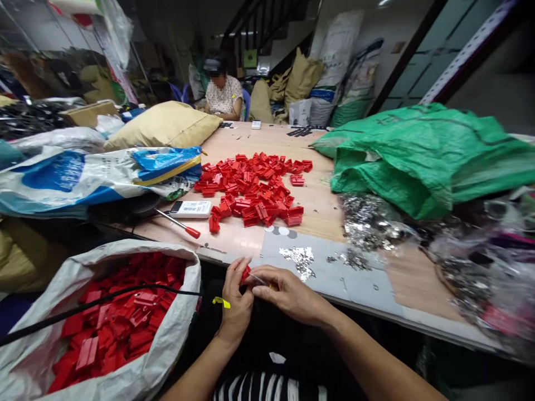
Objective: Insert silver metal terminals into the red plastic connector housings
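Note:
In front of the table edge, my left hand (236, 301) is closed around a small red plastic part (246, 273). My right hand (286, 289) meets it from the right, fingers closed on a thin-shafted screwdriver (258, 279) whose tip points at the red part. Its handle is mostly hidden in my palm; a speck of yellow shows there. Just beyond my hands, small shiny metal pieces (298, 259) lie on a grey sheet (330, 284). Farther back spreads a heap of red plastic parts (254, 186).
At left, a white sack (190, 278) holds many red parts. A red-handled tool (190, 230) lies near a white-labelled box (191, 209). Metal pieces in clear plastic (370, 220) sit right, beside a green sack (418, 150). Another person (225, 94) sits at the far end.

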The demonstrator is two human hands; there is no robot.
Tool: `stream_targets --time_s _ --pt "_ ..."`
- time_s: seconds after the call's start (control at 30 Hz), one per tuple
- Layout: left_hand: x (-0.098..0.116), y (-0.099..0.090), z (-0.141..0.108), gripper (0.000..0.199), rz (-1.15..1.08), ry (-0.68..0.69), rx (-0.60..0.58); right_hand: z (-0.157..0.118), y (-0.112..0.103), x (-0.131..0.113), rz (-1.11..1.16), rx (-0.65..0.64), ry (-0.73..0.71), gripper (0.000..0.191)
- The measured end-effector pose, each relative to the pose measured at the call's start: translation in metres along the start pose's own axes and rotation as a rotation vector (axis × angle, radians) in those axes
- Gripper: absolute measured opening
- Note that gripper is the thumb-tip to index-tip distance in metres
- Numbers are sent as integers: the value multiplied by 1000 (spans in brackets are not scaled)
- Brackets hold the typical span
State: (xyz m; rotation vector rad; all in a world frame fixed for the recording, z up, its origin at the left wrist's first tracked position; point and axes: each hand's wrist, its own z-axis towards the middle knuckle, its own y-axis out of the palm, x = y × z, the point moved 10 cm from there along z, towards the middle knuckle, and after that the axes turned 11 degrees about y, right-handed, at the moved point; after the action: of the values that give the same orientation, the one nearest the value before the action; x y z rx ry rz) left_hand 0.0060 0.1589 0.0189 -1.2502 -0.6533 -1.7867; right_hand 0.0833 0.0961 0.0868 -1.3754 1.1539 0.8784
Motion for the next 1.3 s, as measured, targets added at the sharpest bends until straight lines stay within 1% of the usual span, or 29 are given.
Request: stream_targets --time_s 0.07,0.1,0.13,0.17,0.23,0.3,0.33,0.37,0.4,0.47,0.63,0.7,0.77,0.83,0.9,0.93,1.0,1.07,1.1,1.17,1.23,1.3 --pt "5 12 2 34 69 75 -94 -16 -3 8 90 6 50 23" --pt "4 19 1 32 73 70 -139 -22 -9 13 110 37 70 24" --pt "2 26 -1 32 52 34 -183 -28 -21 20 105 93 89 24" --pt "-1 33 -3 34 10 -25 -221 -35 -37 29 67 180 111 24" --pt "-7 45 -11 38 -118 -172 -265 -54 -82 49 -106 432 158 21" --pt "-8 52 -17 38 -249 -283 -255 -79 -127 67 -374 703 218 16" --pt "-6 55 -19 36 -304 -316 -246 -89 -145 75 -502 799 245 15" --pt "-5 57 -20 34 -351 -340 -242 -97 -158 85 -605 855 289 15" --pt "-4 60 -21 33 -393 -360 -238 -102 -167 94 -691 879 322 16" --pt "-4 62 -21 33 -445 -390 -221 -103 -176 105 -819 877 355 19" --pt "-6 60 -17 38 -456 -408 -165 -87 -171 113 -969 764 381 21" --pt "-3 59 -15 41 -451 -392 -154 -82 -173 113 -991 753 400 21" --pt "1 56 -13 43 -430 -375 -147 -80 -178 111 -951 767 405 21" --pt "5 54 -12 44 -392 -356 -142 -79 -179 109 -779 774 381 19" --pt "8 51 -10 43 -334 -322 -143 -75 -172 107 -459 720 342 23" --pt "10 50 -9 43 -303 -297 -146 -71 -162 107 -268 656 329 27" --pt "14 49 -7 41 -243 -239 -163 -62 -134 104 82 486 324 36" --pt "19 50 -6 39 -182 -176 -187 -55 -104 96 302 343 340 39" --pt "21 50 -5 38 -150 -147 -201 -53 -92 92 363 300 342 40" --pt "25 51 -5 38 -97 -101 -220 -49 -78 84 411 267 327 39" --pt "28 52 -6 37 -72 -72 -228 -46 -72 78 393 280 291 38" --pt "30 51 -6 36 -59 -52 -227 -45 -74 75 330 329 235 36"
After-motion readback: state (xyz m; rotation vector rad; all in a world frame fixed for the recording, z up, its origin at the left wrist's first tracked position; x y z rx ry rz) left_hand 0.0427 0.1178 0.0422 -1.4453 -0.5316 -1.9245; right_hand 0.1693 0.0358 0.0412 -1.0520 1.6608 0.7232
